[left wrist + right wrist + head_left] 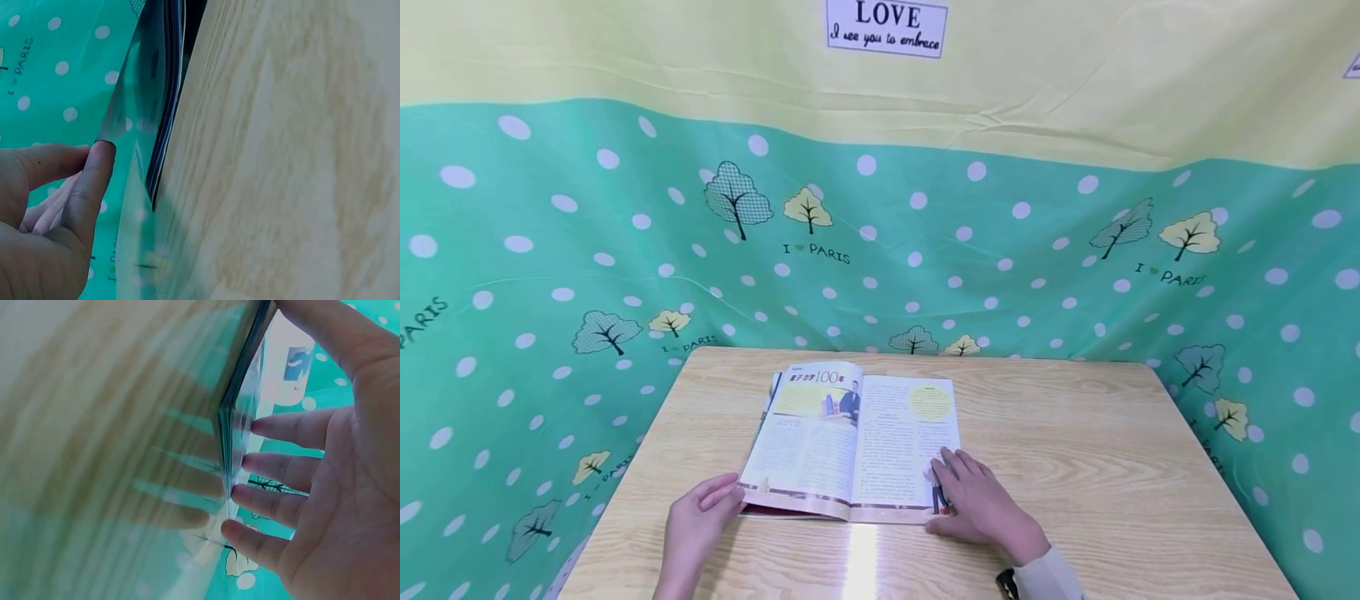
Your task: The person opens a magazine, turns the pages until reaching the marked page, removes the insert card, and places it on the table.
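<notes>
An open magazine [887,450] lies on the wooden table, with printed text on both pages and a picture of a person on the left one. At its lower left corner, my left hand [700,517] pinches a page between thumb and forefinger. The left wrist view shows that page [122,106] lifted a little off the stack beneath. My right hand [981,500] rests on the lower right corner of the right page. In the right wrist view its fingers [275,465] are spread and fairly straight, with the tips touching the page and the thumb at the magazine's edge.
The light wooden table [1097,467] extends around the magazine, with a bright reflection near its front. A green and yellow dotted cloth [917,225] with trees and lettering hangs behind and at both sides. A dark band [1007,583] circles the right wrist.
</notes>
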A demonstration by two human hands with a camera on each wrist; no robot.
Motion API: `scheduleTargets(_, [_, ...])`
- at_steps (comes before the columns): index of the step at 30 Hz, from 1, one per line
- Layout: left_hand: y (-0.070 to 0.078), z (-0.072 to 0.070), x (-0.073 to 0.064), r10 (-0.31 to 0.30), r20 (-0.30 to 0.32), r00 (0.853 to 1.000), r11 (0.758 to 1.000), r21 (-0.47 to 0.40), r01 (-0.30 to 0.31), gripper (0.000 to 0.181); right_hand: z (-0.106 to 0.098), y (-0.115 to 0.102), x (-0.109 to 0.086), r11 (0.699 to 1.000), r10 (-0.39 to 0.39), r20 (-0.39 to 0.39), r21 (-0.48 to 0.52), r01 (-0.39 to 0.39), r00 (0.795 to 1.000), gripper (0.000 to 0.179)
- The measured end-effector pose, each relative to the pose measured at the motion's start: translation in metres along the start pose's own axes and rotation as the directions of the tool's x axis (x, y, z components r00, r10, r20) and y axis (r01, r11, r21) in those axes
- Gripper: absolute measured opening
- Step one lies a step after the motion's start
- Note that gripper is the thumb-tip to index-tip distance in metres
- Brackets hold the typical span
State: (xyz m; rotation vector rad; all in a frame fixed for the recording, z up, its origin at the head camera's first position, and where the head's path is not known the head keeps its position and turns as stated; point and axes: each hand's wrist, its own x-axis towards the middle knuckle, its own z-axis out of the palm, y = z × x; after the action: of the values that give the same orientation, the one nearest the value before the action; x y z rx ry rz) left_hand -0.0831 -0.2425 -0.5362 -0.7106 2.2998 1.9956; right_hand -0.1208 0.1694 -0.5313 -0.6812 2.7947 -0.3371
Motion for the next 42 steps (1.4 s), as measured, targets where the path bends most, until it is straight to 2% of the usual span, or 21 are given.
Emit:
scheduleTargets(6, [-0.004, -0.001, 0.001, 0.005, -0.003, 1.0, 0.999, 0.032, -0.005, 0.044, -0.004, 0.006, -0.005, 0.997, -0.005, -0.021, 0.077, 0.007, 1.0, 0.08])
scheduleTargets(11, [-0.006, -0.001, 0.002, 0.005, 0.003, 1.0, 0.999, 0.041, -0.005, 0.044, -0.007, 0.011, -0.009, 0.993, -0.051, -0.135, 0.1, 0.065, 0.989, 0.063])
scheduleTargets(14, [-0.007, -0.002, 0.003, 0.003, 0.001, 1.0, 0.998, 0.059, -0.004, 0.045, -0.007, 0.014, -0.01, 0.989, -0.047, -0.205, 0.128, 0.075, 0.978, 0.059])
scheduleTargets(19, [-0.007, -0.004, 0.005, 0.008, -0.029, 1.0, 0.992, 0.125, -0.004, 0.048, -0.008, 0.017, -0.008, 0.991, 0.047, -0.283, 0.132, -0.01, 0.958, 0.066])
scheduleTargets(22, [-0.004, -0.006, 0.005, 0.012, -0.08, 0.997, 0.982, 0.188, 0.003, 0.051, -0.008, 0.018, -0.006, 0.992, 0.11, -0.309, 0.098, -0.083, 0.945, 0.069])
scheduleTargets(26, [0.0, -0.007, 0.005, 0.022, -0.145, 0.989, 0.977, 0.212, 0.009, 0.051, -0.008, 0.019, -0.004, 0.985, 0.17, -0.294, 0.052, -0.162, 0.941, 0.065])
scheduleTargets(28, [0.002, -0.006, 0.005, 0.029, -0.15, 0.988, 0.982, 0.189, 0.0, 0.05, -0.008, 0.018, -0.004, 0.983, 0.181, -0.278, 0.038, -0.178, 0.943, 0.064])
scheduleTargets(35, [0.013, 0.009, 0.004, 0.055, -0.081, 0.995, 0.988, 0.152, -0.042, 0.05, -0.006, 0.013, -0.001, 0.993, 0.119, -0.282, 0.027, -0.116, 0.952, 0.065])
scheduleTargets(42, [0.023, 0.035, 0.002, 0.112, 0.02, 0.993, 0.993, 0.044, -0.113, 0.044, -0.002, 0.007, 0.006, 0.996, 0.091, -0.288, 0.023, -0.088, 0.953, 0.072])
